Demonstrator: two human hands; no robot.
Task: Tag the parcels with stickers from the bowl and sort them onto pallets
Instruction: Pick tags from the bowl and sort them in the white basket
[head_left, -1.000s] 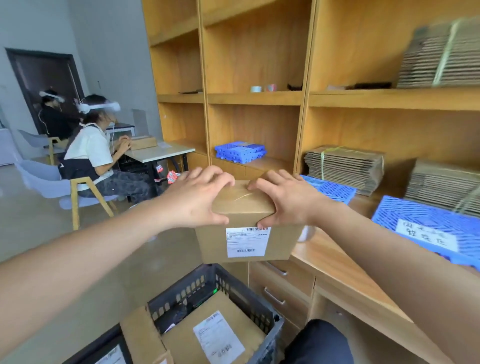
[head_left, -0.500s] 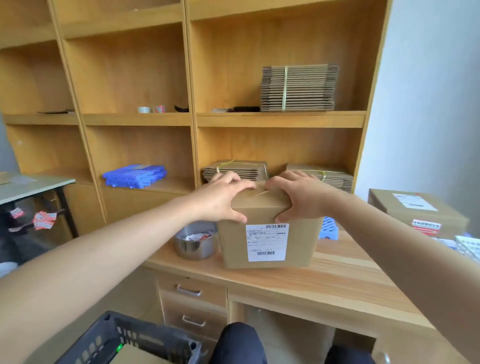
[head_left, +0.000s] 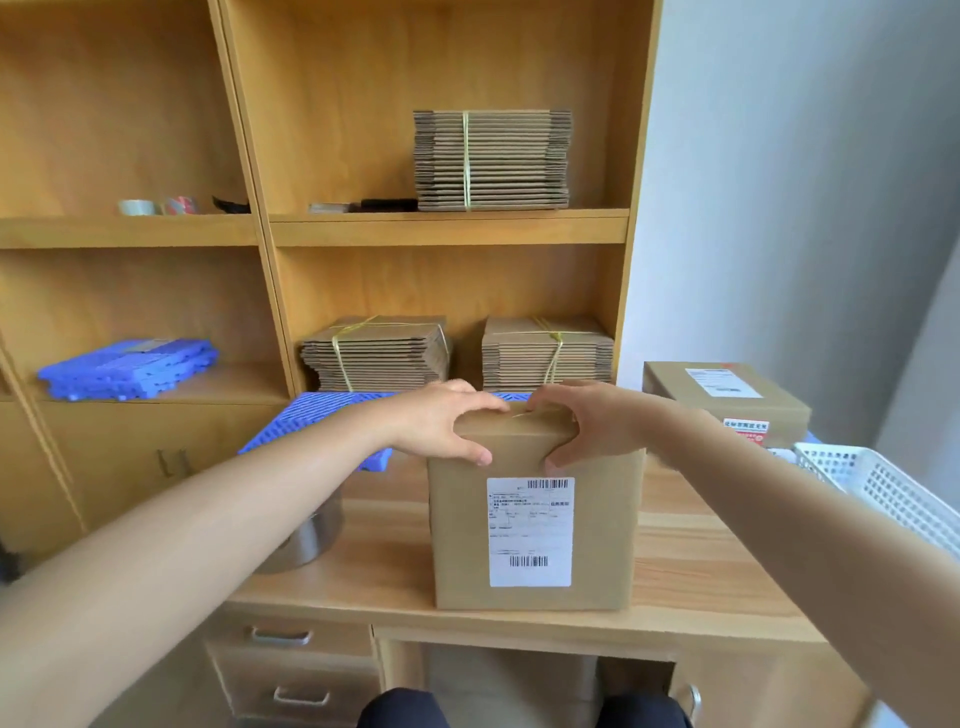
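Parcel (head_left: 535, 530) upright on desk (head_left: 691, 577), left hand (head_left: 441, 423), right hand (head_left: 592, 421) gripping top, bowl (head_left: 306, 535) seemingly beside.

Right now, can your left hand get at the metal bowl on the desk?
Probably yes. The metal bowl stands beside the parcel, below the left forearm, with nothing between. The left hand must first let go of the parcel's top.

The wooden desk (head_left: 701, 582) carries a tall parcel (head_left: 530, 525) standing upright near its front edge. A steel bowl (head_left: 309, 540) sits to the parcel's left, a blue pallet (head_left: 311, 421) lies behind the bowl, and a white basket (head_left: 883, 483) is at the far right.
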